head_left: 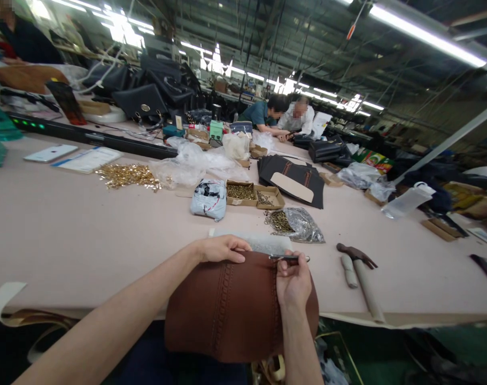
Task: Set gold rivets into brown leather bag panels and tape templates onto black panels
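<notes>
Brown leather [247, 315] overhangs the table's near edge, under two bare hands.
The left hand [223, 249] rests at its far edge, thumb and forefinger slightly parted; whether they pinch it, I can't tell. The right hand [293, 283] has its fingers curled closed around a slim metal tool [287, 258], lying across that same edge near the right-hand stitched band [275, 299]. Just beyond sits a pale translucent sheet [267, 244]. Bare tabletop [86, 246] opens widely to the left; on the right, a clear strip separates the leather from the hammer [363, 283] and stubby pale roll [349, 271].
</notes>
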Tool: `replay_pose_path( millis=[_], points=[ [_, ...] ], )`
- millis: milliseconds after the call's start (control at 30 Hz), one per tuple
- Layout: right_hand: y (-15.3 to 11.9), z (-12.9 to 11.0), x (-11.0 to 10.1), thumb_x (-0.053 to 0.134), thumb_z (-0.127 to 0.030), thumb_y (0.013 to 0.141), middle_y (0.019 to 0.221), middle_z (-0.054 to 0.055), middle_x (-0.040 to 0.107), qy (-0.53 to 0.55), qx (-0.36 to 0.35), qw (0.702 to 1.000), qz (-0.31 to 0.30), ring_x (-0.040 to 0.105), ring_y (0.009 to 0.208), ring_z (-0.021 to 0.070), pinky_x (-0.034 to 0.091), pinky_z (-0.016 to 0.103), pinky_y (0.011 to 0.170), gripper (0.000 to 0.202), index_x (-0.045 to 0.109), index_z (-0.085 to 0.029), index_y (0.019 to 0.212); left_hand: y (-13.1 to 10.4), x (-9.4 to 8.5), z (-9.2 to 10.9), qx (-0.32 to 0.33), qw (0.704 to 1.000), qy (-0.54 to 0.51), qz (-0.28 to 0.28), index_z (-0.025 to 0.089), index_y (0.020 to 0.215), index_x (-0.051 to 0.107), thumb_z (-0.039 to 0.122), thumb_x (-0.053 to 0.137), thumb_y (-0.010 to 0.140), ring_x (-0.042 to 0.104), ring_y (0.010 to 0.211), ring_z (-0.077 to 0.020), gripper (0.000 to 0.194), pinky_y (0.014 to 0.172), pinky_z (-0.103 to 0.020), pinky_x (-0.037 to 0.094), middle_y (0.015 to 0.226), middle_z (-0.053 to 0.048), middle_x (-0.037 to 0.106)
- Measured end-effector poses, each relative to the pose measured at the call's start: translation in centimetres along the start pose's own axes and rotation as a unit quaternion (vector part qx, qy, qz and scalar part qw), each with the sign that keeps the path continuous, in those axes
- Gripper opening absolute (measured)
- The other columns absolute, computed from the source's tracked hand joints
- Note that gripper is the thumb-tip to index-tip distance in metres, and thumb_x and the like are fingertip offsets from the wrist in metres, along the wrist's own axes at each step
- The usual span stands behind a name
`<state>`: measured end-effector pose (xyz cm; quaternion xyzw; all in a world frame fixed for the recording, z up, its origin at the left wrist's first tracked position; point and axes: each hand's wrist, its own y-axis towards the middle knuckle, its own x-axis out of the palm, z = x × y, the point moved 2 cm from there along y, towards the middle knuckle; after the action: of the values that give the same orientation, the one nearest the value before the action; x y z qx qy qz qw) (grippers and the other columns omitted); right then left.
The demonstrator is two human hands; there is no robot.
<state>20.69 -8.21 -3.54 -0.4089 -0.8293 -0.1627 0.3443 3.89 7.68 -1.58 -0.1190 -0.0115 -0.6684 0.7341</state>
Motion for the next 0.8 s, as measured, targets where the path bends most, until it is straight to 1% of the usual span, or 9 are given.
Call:
replay_pose_path(
  millis=[167,300,400,467,567,667,800],
  points=[
    [-0.1,-0.1,-0.1,0.078,-0.037,0.082,0.085,-0.001,0.066,0.005,-0.013,1.0,0.012,0.054,0.061,0.0085,0.046,0.021,0.053,0.021,0.065,-0.02,0.082,0.0,0.1,-0.1,-0.002,1.0,-0.009,-0.007,0.019,0.112,0.074,0.044,0.088,0.078,0.066,0.088,-0.0142,0.045,0.086,-0.025,0.047,0.107,-0.004,0.075],
    [-0.1,0.0,0.0,0.078,-0.037,0.081,0.082,-0.001,0.068,0.0,-0.01,1.0,0.015,0.054,0.058,0.0085,0.04,0.019,0.048,0.022,0.065,-0.019,0.082,0.2,0.2,0.0,-0.016,1.0,-0.012,0.006,0.019,0.109,0.074,0.041,0.089,0.075,0.066,0.084,-0.013,0.044,0.082,-0.024,0.047,0.104,-0.003,0.075],
    [0.0,0.0,0.1,0.078,-0.037,0.079,0.08,0.0,0.068,-0.001,-0.009,1.0,0.028,0.052,0.055,0.0083,0.037,0.018,0.045,0.024,0.064,-0.019,0.081,0.6,0.4,0.1,-0.035,0.999,-0.013,0.013,0.018,0.111,0.073,0.04,0.09,0.073,0.066,0.081,-0.0131,0.047,0.08,-0.024,0.048,0.104,-0.004,0.076],
    [0.0,-0.1,0.2,0.079,-0.037,0.079,0.079,0.0,0.068,0.006,-0.01,0.999,0.035,0.051,0.053,0.0075,0.037,0.018,0.045,0.024,0.063,-0.019,0.081,0.9,0.5,0.0,-0.043,0.999,-0.016,0.01,0.018,0.114,0.073,0.04,0.09,0.073,0.067,0.081,-0.0139,0.049,0.08,-0.025,0.049,0.104,-0.005,0.076],
    [0.1,-0.2,-0.1,0.079,-0.037,0.079,0.079,-0.001,0.068,0.028,-0.008,0.999,0.036,0.048,0.05,0.0056,0.037,0.016,0.045,0.025,0.063,-0.019,0.082,1.2,0.6,-0.1,-0.037,0.999,-0.024,0.005,0.018,0.115,0.073,0.039,0.09,0.073,0.068,0.083,-0.0144,0.049,0.082,-0.026,0.049,0.107,-0.005,0.076],
    [0.3,-0.4,-0.5,0.079,-0.036,0.079,0.079,0.0,0.067,0.055,-0.003,0.998,0.029,0.046,0.049,0.0045,0.037,0.015,0.045,0.024,0.063,-0.019,0.083,1.4,0.6,-0.3,-0.024,0.999,-0.027,0.002,0.019,0.113,0.073,0.038,0.09,0.074,0.067,0.085,-0.014,0.047,0.083,-0.026,0.048,0.109,-0.004,0.075],
    [0.4,-0.5,-0.9,0.078,-0.033,0.079,0.079,0.0,0.067,0.083,0.008,0.996,0.033,0.045,0.049,0.004,0.036,0.014,0.044,0.022,0.062,-0.019,0.082,1.6,0.5,-0.4,-0.027,0.999,-0.027,-0.003,0.019,0.112,0.072,0.037,0.09,0.073,0.066,0.086,-0.0132,0.046,0.082,-0.025,0.048,0.107,-0.003,0.074]
  ],
)
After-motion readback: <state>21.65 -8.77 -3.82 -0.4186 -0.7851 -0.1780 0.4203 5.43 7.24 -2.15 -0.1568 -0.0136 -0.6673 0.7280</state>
